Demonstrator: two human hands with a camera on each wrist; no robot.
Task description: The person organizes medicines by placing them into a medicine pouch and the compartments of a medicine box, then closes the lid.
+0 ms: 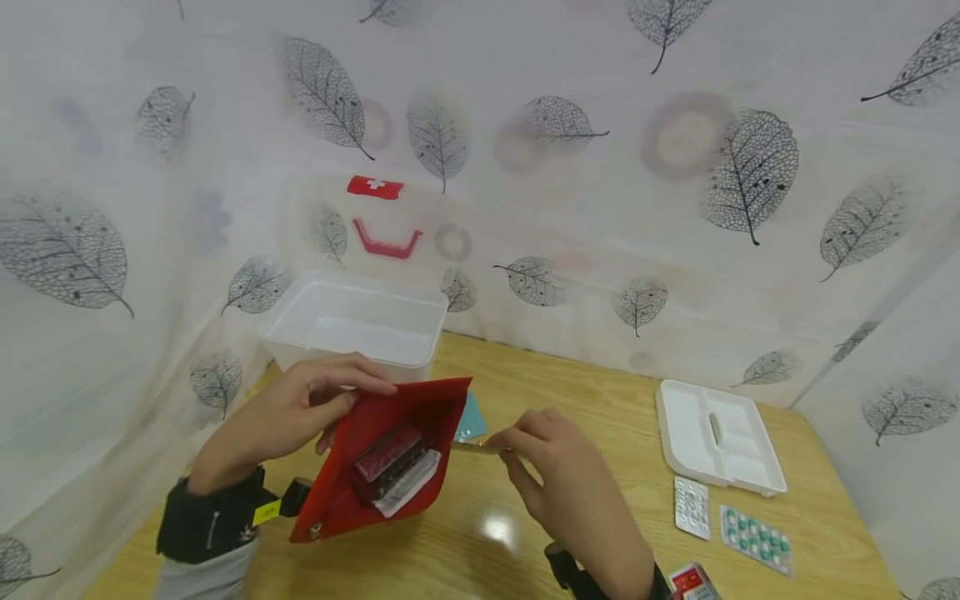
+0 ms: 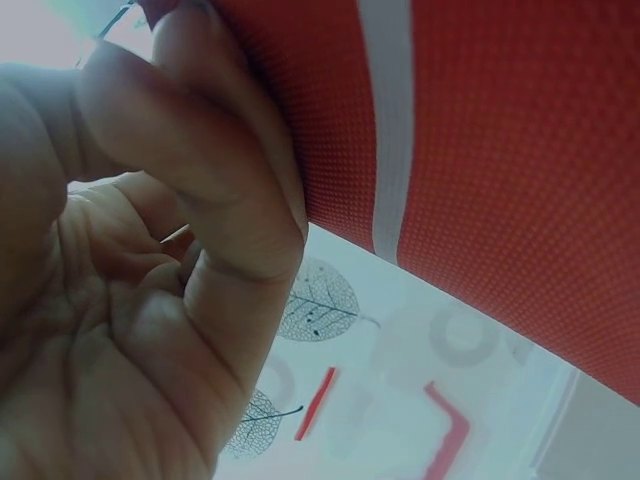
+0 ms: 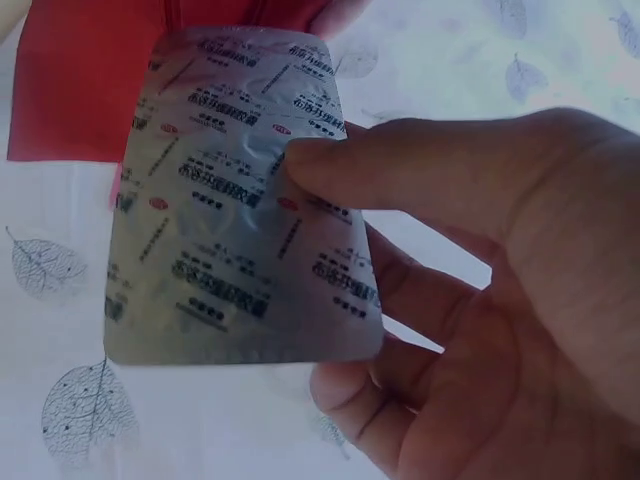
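My left hand grips the upper edge of a red fabric pouch, which is tilted with its mouth spread toward me. Inside the pouch lie a pinkish pack and a white packet. In the left wrist view, curled fingers hold the red fabric beside a pale stripe. My right hand pinches a silver pill blister pack between thumb and fingers, its printed foil back showing in the right wrist view. From the head view the pack is nearly edge-on, close to the pouch's right side.
Behind the pouch stands a white plastic box, with a red handle and a red cross label above it. To the right are a white divided tray, a silver blister pack, a green-and-white capsule pack and a red-and-white carton.
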